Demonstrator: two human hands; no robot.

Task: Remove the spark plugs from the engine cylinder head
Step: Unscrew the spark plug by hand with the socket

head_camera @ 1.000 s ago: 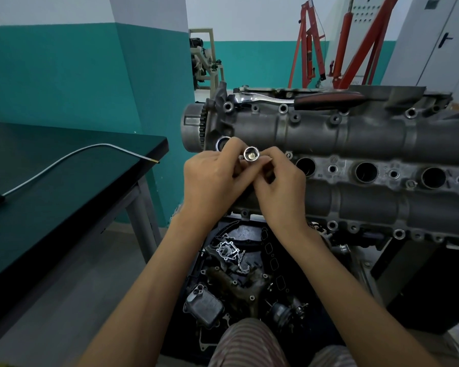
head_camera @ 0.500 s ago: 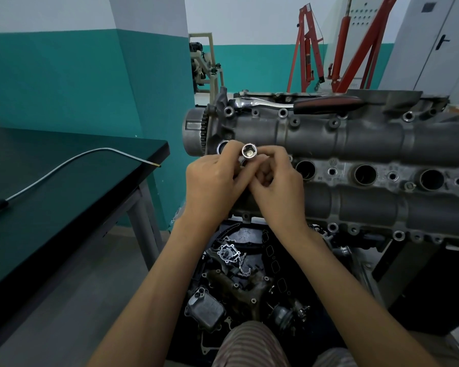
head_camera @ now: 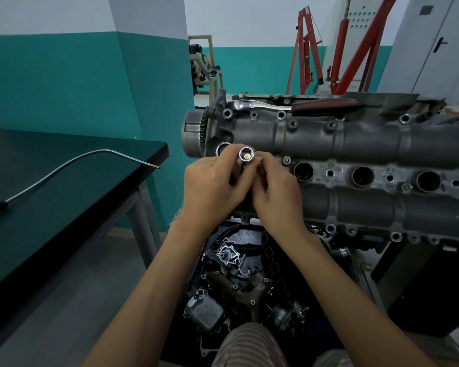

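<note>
The grey engine cylinder head stands in front of me with a row of round spark plug wells along its middle. Both my hands meet over its left end. My left hand grips a shiny tubular socket, whose open end faces me with a pale tip showing inside. My right hand pinches the same socket from the right side. The socket's lower part is hidden by my fingers.
A ratchet wrench with a dark red handle lies on top of the head. A dark green bench at left carries a long thin metal rod. Loose engine parts fill a tray on the floor. Red hoist frames stand behind.
Both hands stay together on the socket, shifting slightly; the socket's open end has turned a little more toward me.
</note>
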